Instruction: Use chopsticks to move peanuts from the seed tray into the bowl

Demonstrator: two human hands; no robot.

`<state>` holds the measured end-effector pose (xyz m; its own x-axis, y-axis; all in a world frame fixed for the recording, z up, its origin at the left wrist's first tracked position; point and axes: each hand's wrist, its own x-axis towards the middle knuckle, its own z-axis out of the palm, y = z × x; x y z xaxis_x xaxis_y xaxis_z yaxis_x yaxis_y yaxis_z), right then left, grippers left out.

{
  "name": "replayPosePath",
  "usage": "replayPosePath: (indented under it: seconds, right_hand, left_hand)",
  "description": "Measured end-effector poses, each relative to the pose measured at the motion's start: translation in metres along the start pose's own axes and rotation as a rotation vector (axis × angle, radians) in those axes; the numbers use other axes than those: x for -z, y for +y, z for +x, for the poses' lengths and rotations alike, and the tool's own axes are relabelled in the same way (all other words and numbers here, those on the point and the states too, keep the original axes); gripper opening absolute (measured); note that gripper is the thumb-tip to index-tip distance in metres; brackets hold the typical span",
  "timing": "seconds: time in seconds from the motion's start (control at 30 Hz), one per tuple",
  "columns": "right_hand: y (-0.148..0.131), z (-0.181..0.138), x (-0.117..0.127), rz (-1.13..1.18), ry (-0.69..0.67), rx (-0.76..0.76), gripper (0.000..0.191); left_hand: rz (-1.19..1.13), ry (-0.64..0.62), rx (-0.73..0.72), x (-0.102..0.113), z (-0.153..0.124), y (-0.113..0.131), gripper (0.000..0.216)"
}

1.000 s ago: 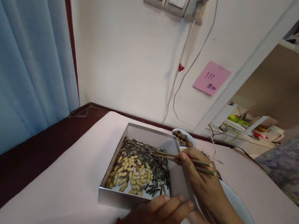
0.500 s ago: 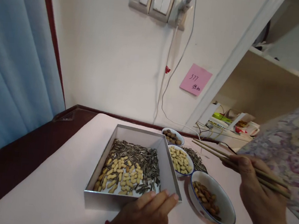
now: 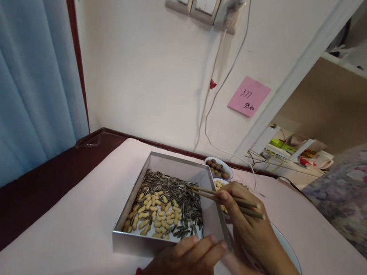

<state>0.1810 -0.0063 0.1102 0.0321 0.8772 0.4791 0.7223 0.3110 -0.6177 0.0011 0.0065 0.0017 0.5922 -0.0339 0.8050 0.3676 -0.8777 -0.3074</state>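
Note:
My left hand [image 3: 188,263], with a red bead bracelet on its wrist, grips the near right corner of a shallow silver box [image 3: 133,243]. Inside the box, dark striped sunflower seeds [image 3: 171,183] cover the back and right side. Peanuts in the shell [image 3: 160,215] lie at its front and left. A pair of wooden chopsticks [image 3: 205,193] is held in my right hand [image 3: 244,216]. Their tips are over the sunflower seeds and look nearly together; whether they pinch a seed is too small to tell. The right hand hangs over the box's right wall.
Right of the box stand a bowl of round brown nuts [image 3: 221,171], a bowl of peanuts [image 3: 218,185] mostly behind my hand, and a larger bowl [image 3: 289,253] behind my forearm. A white cable [image 3: 231,153] runs down the wall onto the table. A blue curtain [image 3: 21,68] hangs left.
My right hand has swung left with the chopsticks, from above the large bowl to over the sunflower seeds in the box. My left hand keeps its hold. The view has shifted slightly.

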Motion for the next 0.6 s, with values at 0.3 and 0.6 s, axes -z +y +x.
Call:
replayPosePath:
  seconds: [0.3,0.6]
  right_hand:
    - [0.020,0.025,-0.027,-0.061,-0.065,0.026,0.038]
    - [0.020,0.014,-0.025,-0.053,-0.014,0.035,0.039]
  left_hand:
    - [0.015,-0.008,-0.005,0.000,-0.002,0.001,0.012]
    - [0.018,-0.014,0.004,0.001,-0.001,0.002,0.013]
